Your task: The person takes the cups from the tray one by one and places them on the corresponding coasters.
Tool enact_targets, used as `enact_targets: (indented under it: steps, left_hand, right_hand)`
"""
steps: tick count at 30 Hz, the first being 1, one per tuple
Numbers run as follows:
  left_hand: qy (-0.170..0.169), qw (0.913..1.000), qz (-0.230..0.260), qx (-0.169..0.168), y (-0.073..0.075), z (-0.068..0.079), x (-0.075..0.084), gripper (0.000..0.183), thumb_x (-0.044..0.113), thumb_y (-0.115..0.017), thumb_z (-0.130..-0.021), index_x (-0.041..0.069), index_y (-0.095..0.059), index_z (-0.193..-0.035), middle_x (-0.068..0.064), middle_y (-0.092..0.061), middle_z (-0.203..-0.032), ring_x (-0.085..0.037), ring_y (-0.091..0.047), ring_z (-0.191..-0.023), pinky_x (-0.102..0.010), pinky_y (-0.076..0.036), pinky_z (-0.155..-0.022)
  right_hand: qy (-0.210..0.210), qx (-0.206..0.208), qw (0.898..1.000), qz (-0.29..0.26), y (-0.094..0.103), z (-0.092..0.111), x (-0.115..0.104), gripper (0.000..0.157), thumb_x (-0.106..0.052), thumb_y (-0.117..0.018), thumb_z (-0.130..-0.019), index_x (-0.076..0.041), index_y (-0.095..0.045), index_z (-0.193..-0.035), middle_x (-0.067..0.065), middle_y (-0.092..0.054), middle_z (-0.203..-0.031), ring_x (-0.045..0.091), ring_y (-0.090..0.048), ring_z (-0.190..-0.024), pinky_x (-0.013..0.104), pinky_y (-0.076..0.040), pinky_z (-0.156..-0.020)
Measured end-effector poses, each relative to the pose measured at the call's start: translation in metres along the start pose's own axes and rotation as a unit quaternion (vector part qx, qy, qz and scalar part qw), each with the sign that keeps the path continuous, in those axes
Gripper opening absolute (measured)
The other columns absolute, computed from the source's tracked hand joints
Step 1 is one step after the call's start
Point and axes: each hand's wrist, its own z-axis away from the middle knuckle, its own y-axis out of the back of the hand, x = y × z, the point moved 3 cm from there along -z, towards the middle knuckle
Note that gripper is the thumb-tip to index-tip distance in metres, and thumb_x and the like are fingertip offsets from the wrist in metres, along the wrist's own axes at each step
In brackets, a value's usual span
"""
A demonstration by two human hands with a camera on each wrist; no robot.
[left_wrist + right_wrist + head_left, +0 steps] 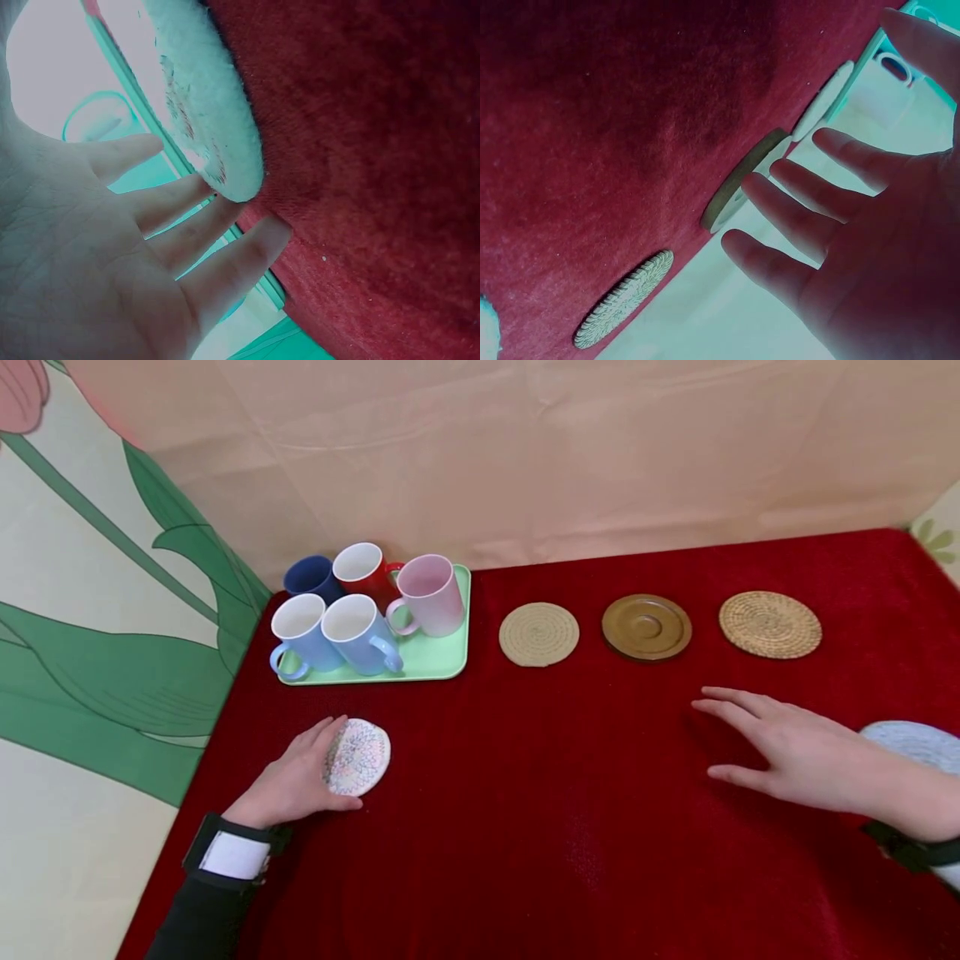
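Observation:
A round white coaster [363, 758] with a coloured floral pattern lies on the red cloth at the left, in front of the green tray. My left hand [297, 774] is spread around its left side, thumb toward the near edge and fingers at the far edge. In the left wrist view the fingers [225, 270] are extended beside the thick, fuzzy coaster [202, 105]; whether they touch it I cannot tell. My right hand [795, 749] hovers over the cloth at the right with fingers extended and nothing held. Partly behind its wrist lies a pale grey-blue round mat [911, 742].
A light green tray [442, 658] at the back left carries several mugs, among them a pink mug [432, 597] and a red mug [367, 578]. Right of it, in a row, lie a beige woven coaster [539, 634], a brown wooden saucer [647, 627] and a wicker mat [771, 624].

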Motion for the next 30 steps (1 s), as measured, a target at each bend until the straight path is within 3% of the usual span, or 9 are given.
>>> enact_targets:
  steps: [11,21,30]
  left_hand:
    - [-0.019,0.9994,-0.019,0.022,0.001,-0.001,0.003,0.101,0.053,-0.075,-0.061,0.012,-0.027,-0.139,-0.018,-0.033,-0.136,-0.032,-0.038,-0.112,-0.052,-0.043,-0.079]
    - [-0.02,0.9992,-0.027,0.021,0.001,-0.006,0.009,0.096,0.049,-0.077,-0.06,0.015,-0.03,-0.137,-0.017,-0.035,-0.131,-0.029,-0.039,-0.108,-0.049,-0.045,-0.077]
    - [-0.048,0.9979,-0.033,0.028,-0.001,-0.014,0.018,0.096,0.049,-0.076,-0.06,0.016,-0.03,-0.137,-0.014,-0.037,-0.129,-0.027,-0.04,-0.106,-0.045,-0.046,-0.074]
  right_hand:
    - [0.011,0.002,1.0,0.006,-0.002,0.0,-0.002,0.072,-0.052,-0.065,-0.075,-0.009,-0.045,-0.129,0.014,-0.042,-0.13,0.031,-0.044,-0.113,0.049,-0.04,-0.083]
    - [0.017,0.018,1.0,0.003,-0.005,0.001,-0.004,0.072,-0.05,-0.068,-0.073,-0.011,-0.046,-0.128,0.011,-0.043,-0.131,0.028,-0.045,-0.113,0.046,-0.04,-0.083]
    - [0.021,0.015,1.0,0.007,-0.004,0.001,-0.007,0.072,-0.052,-0.066,-0.074,-0.011,-0.045,-0.129,0.012,-0.043,-0.13,0.03,-0.045,-0.112,0.048,-0.041,-0.082]
